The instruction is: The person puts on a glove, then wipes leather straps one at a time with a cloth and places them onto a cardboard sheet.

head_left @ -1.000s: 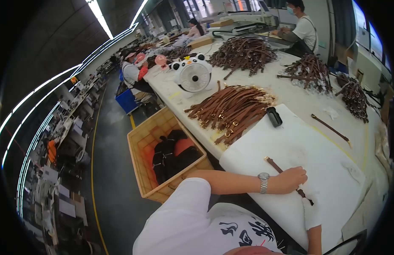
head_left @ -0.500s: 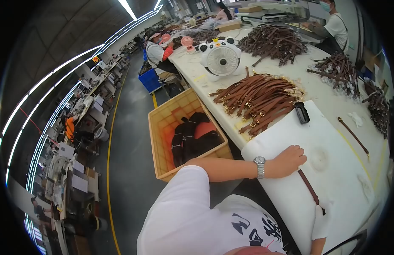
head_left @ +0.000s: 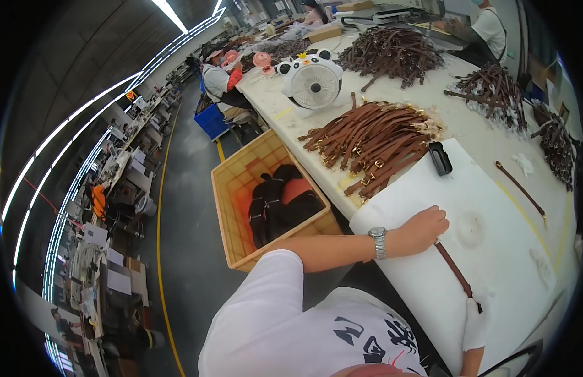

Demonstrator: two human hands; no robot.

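A brown leather strap lies stretched over a white sheet on the table. At its upper end my bare left hand, with a metal watch on the wrist, is closed round the strap. My right hand, in a white glove, grips the lower end near a dark tip; its fingers are partly hidden. Above the left hand, a black oblong object rests on the sheet's far edge. Beyond it lies a pile of brown straps with gold buckles.
A panda-shaped fan stands behind the pile. More strap heaps and a single strap lie on the table. Beside the table, a yellow crate holds dark items. Co-workers sit along the table's far side.
The whole view has shifted slightly, so the table and its contents appear a little left and higher. Both hands keep hold of the same strap, with little visible movement.
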